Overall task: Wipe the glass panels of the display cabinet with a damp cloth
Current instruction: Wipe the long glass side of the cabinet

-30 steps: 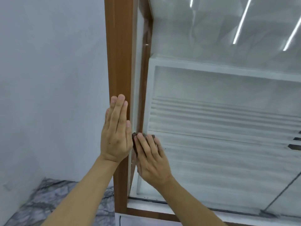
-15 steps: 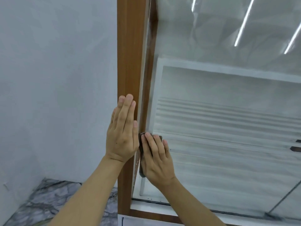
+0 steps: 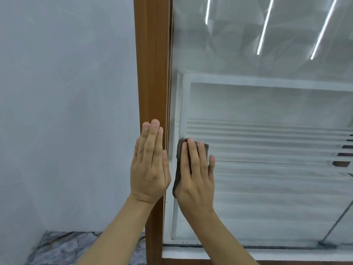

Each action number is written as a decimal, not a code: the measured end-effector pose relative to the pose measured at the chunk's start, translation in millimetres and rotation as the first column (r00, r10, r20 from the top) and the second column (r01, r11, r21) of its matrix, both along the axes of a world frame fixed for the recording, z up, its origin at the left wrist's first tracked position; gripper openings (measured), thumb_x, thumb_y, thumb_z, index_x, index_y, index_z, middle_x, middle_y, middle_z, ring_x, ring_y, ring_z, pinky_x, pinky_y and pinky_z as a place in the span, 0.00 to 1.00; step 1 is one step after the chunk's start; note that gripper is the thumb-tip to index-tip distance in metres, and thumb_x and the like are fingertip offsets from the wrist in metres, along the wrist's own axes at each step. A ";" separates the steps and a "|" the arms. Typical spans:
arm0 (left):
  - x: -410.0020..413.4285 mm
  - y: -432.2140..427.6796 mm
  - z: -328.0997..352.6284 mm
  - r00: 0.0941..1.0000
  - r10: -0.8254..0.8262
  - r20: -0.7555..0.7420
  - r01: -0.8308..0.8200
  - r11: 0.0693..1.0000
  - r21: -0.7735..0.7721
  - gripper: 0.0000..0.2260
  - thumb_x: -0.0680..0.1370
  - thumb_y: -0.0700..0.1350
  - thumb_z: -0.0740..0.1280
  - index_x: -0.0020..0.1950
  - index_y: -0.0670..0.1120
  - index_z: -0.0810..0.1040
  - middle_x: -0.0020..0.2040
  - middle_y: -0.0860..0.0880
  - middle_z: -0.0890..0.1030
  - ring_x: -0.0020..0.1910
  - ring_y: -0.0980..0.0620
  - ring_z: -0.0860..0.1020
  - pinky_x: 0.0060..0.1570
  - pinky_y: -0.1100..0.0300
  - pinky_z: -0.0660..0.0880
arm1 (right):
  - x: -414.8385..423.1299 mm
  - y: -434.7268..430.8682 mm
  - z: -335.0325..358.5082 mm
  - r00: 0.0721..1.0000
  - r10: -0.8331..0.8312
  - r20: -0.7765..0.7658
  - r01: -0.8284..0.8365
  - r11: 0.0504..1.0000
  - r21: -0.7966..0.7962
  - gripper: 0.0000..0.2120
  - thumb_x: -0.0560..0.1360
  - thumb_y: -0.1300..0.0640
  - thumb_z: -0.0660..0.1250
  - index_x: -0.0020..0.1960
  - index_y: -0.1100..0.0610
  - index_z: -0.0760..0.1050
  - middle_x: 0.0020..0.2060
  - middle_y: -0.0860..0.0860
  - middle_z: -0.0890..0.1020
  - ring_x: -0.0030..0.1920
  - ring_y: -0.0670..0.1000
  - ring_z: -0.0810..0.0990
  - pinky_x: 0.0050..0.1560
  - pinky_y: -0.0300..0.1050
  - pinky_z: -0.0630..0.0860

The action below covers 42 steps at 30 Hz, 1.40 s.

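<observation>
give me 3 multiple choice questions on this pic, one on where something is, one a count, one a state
1. Where does the left hand rest?
A) on the wall
B) on the frame
C) on the floor

2. How many light streaks reflect in the glass?
A) one
B) five
C) three

3. What is the right hand doing with the cloth?
A) pressing it flat on the glass
B) wringing it out
C) hanging it on the frame

Answers:
B, its flat fingers lie on the brown wooden post.
C, three bright lines show at the upper right.
A, straight fingers cover the cloth against the pane.
</observation>
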State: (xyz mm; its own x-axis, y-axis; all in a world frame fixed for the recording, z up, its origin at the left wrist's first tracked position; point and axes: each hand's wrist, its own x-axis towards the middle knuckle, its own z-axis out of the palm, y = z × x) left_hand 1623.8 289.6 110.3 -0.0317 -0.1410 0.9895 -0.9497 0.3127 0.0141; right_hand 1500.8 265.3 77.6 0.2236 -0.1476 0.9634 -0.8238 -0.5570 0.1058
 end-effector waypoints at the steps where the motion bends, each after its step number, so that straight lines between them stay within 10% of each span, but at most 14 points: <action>1: 0.3 0.5 0.0 1.000 -0.004 0.001 0.004 1.000 0.000 0.26 0.87 0.40 0.50 0.84 0.44 0.46 0.85 0.51 0.47 0.83 0.47 0.50 0.81 0.50 0.52 | 10.6 1.1 1.3 0.997 0.008 0.078 -0.007 1.000 -0.008 0.27 0.82 0.65 0.57 0.80 0.63 0.57 0.79 0.60 0.62 0.82 0.57 0.53 0.82 0.56 0.49; 15: 0.1 -1.1 0.6 1.000 -0.011 -0.020 0.011 1.000 -0.007 0.25 0.87 0.40 0.49 0.84 0.43 0.46 0.81 0.44 0.58 0.83 0.47 0.50 0.81 0.49 0.53 | 16.2 -16.2 37.5 0.989 0.093 0.115 -0.088 0.995 -0.046 0.25 0.85 0.56 0.50 0.81 0.61 0.54 0.79 0.57 0.60 0.83 0.55 0.51 0.82 0.55 0.52; 21: 1.9 -1.6 -1.4 1.000 -0.021 -0.002 0.021 1.000 -0.017 0.26 0.86 0.39 0.50 0.84 0.42 0.48 0.83 0.47 0.54 0.83 0.46 0.51 0.81 0.48 0.53 | -24.1 -15.2 -37.3 0.960 0.029 -0.278 -0.043 0.998 -0.044 0.27 0.86 0.53 0.49 0.83 0.59 0.52 0.84 0.55 0.49 0.83 0.55 0.50 0.82 0.53 0.48; 27: 2.0 -1.4 0.0 0.999 -0.043 -0.004 0.043 0.999 -0.018 0.26 0.86 0.38 0.51 0.84 0.44 0.47 0.84 0.50 0.50 0.83 0.46 0.51 0.81 0.48 0.53 | -9.3 -21.0 42.5 0.995 0.103 0.003 -0.103 0.992 -0.069 0.25 0.85 0.54 0.56 0.80 0.61 0.60 0.79 0.57 0.62 0.81 0.57 0.58 0.80 0.57 0.57; 36: -0.7 -0.6 2.5 0.998 -0.037 -0.054 0.037 0.999 -0.004 0.21 0.86 0.39 0.51 0.79 0.35 0.56 0.80 0.44 0.59 0.83 0.48 0.52 0.81 0.48 0.54 | 3.7 -17.4 5.9 0.996 0.085 0.009 -0.085 0.994 -0.065 0.27 0.84 0.55 0.59 0.80 0.59 0.59 0.79 0.56 0.63 0.82 0.55 0.56 0.79 0.56 0.58; 42: -3.9 3.3 3.7 0.998 -0.013 -0.066 0.013 1.000 0.001 0.21 0.86 0.40 0.51 0.79 0.35 0.58 0.79 0.39 0.62 0.83 0.47 0.52 0.80 0.47 0.55 | -62.4 -24.9 -54.3 0.943 -0.044 -0.330 0.010 0.995 -0.104 0.34 0.80 0.54 0.62 0.83 0.59 0.55 0.83 0.54 0.52 0.82 0.55 0.54 0.81 0.53 0.52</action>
State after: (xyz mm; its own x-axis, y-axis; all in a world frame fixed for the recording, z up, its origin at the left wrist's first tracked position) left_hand 1619.9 292.9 114.0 0.0317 -0.1428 0.9892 -0.9427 0.3246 0.0771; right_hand 1438.5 240.4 23.3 0.5296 -0.0659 0.8457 -0.7475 -0.5076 0.4286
